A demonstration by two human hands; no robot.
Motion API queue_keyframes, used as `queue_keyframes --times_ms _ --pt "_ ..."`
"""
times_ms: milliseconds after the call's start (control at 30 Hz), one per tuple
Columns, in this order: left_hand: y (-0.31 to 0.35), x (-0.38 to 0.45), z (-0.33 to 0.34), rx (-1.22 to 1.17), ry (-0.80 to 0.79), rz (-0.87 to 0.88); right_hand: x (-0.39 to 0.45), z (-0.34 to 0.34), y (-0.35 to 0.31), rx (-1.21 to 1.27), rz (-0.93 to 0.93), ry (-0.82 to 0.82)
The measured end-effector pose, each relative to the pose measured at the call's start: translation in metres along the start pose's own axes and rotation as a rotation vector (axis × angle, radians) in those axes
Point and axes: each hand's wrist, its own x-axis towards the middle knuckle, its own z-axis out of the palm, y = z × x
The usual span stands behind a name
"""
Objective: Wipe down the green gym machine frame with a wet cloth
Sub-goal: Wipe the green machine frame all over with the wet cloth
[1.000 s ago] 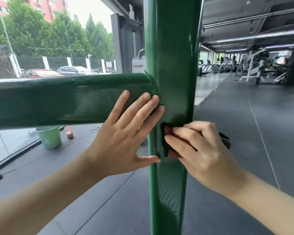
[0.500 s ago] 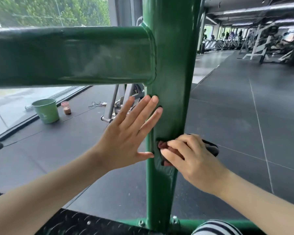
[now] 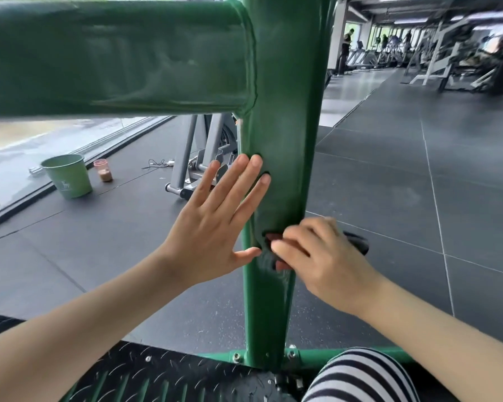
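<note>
Both hands have slid down the green upright post (image 3: 285, 140) since a second ago, away from the welded joint with the horizontal crossbar (image 3: 114, 56), which now sits well above them. The left hand (image 3: 212, 230) lies flat against the post's left edge, fingers straight and slightly spread, fingertips and thumb tip touching the paint. The right hand (image 3: 323, 262) curls around the post's right side, its fingers pinching a dark reddish cloth (image 3: 270, 239) against the front face; a dark fold of the cloth pokes out behind the knuckles. Below the hands a bare stretch of post runs down to the bolted base rail (image 3: 308, 355), beside a black tread plate (image 3: 145, 372) and a striped knee (image 3: 357, 375). To the right lies open dark rubber floor (image 3: 404, 184). To the left, a green bucket (image 3: 66, 175) and a small cup (image 3: 102, 170) stand near the window, well apart from the post, with grey machine legs (image 3: 186, 158) behind. Glossy, the green paint shows faint streaks and dull patches.
</note>
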Motion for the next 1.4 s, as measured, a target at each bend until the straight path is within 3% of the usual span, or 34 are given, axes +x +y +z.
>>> queue_keyframes --times_ms 200,433,567,633,833,1000,1233,1400 --pt "0.006 -0.002 0.001 -0.053 -0.023 -0.019 0.034 -0.021 0.021 0.010 0.187 0.216" --pt "0.016 -0.005 0.002 -0.106 0.008 -0.068 0.013 -0.013 0.018 0.052 0.131 0.061" --pt "0.019 -0.006 0.002 -0.104 0.002 -0.083 0.046 -0.032 0.031 0.035 0.263 0.268" --pt "0.024 -0.008 0.003 -0.108 0.010 -0.100 0.044 -0.025 0.025 0.050 0.292 0.290" --pt "0.037 -0.018 0.013 -0.130 -0.003 -0.135 -0.019 0.016 0.001 0.115 0.143 0.058" --pt "0.044 -0.025 0.018 -0.150 -0.007 -0.153 0.009 0.003 0.014 0.057 0.133 0.241" --pt "0.043 -0.030 0.027 -0.174 -0.009 -0.140 -0.037 0.041 -0.008 0.045 -0.032 0.137" --pt "0.043 -0.029 0.027 -0.208 0.014 -0.143 -0.004 0.026 0.006 -0.010 0.053 0.301"
